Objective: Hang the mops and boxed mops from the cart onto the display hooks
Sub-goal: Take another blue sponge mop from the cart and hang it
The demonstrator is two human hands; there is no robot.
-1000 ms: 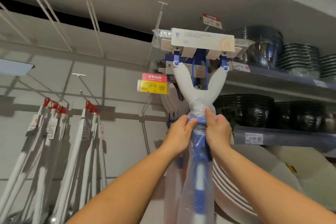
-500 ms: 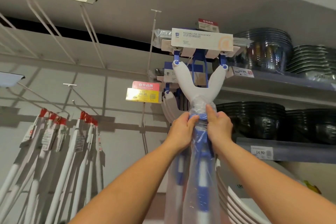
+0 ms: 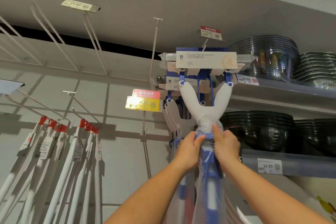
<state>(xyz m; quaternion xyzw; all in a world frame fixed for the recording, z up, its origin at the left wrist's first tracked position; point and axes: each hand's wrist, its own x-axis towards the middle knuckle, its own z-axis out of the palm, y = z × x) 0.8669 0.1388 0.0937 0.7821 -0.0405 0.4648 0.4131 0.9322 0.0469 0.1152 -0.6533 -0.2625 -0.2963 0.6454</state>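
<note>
- Left hand [image 3: 189,148] and right hand [image 3: 226,146] are both curled round the neck of a mop [image 3: 204,109], one on each side, just below where its white fork splits. One right finger is laid straight up the neck.
- Both hands are met below and to the right of the yellow price tag [image 3: 143,103]. The mop is held upright there, with its boxed sponge head [image 3: 206,60] topmost, above and right of the tag.
- The grip is taken through a clear plastic sleeve [image 3: 205,198] that covers the shaft and is bunched under the fingers. A two-handed hold this near the top is probably chosen so that the heavy head can be steered at arm's length.
- The hook meant for this mop is hidden behind the head, so it cannot be told whether it is already caught. A red tag [image 3: 211,32] on a wire is seen just above the head.
- More mops of the same kind [image 3: 171,83] are hung directly right of the price tag, behind the held one, which suggests that the same row is being filled.
- White-handled tools [image 3: 80,147] with red caps are hung well below and left of the price tag. Bare hooks [image 3: 95,42] are seen above and left of it, and stacked bowls [image 3: 258,129] are shelved far to its right.
</note>
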